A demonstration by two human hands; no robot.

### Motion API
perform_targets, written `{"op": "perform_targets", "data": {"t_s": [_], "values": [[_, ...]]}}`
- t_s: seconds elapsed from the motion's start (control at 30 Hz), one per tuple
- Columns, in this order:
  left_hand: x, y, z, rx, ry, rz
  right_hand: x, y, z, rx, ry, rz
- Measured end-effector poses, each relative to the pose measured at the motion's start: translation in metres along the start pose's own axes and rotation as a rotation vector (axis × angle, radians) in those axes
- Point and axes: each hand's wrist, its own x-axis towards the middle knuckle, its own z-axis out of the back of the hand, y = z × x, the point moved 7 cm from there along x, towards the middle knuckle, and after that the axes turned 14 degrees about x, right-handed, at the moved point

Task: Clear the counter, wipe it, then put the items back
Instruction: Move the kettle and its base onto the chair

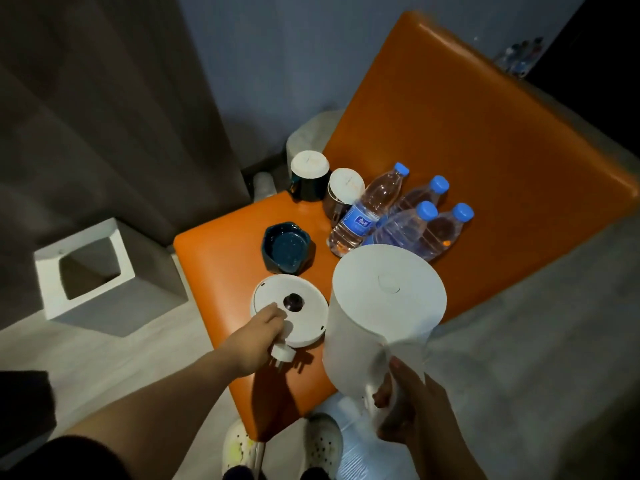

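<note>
While the right hand [415, 407] gripped the kettle [384, 306], the left hand [256, 337] clutched the plug [282, 355] against the base [308, 322] at the seat's [214, 251] front edge; setting it flat seemed wise.

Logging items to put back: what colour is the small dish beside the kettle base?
The dish is dark teal-blue, best seen in the head view.

Head view, sole camera: wide-angle, above the seat [485, 150], facing steeply down and forward; seat close, shoes [322, 441] at near edge.
</note>
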Motion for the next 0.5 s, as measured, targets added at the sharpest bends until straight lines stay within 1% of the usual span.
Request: {"op": "perform_targets", "data": {"t_s": [0.1, 0.2, 0.3, 0.33, 0.4, 0.5], "values": [[0.006, 0.009, -0.017, 0.171, 0.072, 0.004, 0.003, -0.003, -0.005, 0.018, -0.005, 0.008], [0.009, 0.020, -0.021, 0.323, 0.151, 0.088, 0.007, -0.005, -0.012, 0.022, 0.008, 0.018], [0.013, 0.032, -0.015, 0.441, 0.163, 0.178, 0.009, -0.010, -0.019, 0.015, 0.012, 0.013], [0.017, 0.039, -0.016, 0.454, 0.179, 0.218, 0.010, -0.011, -0.020, 0.020, -0.001, 0.017], [0.027, 0.055, -0.023, 0.402, 0.227, 0.309, 0.013, -0.013, -0.020, 0.029, -0.029, 0.028], [0.034, 0.064, -0.040, 0.255, 0.327, 0.294, 0.015, -0.014, -0.021, 0.011, -0.065, 0.039]]}}
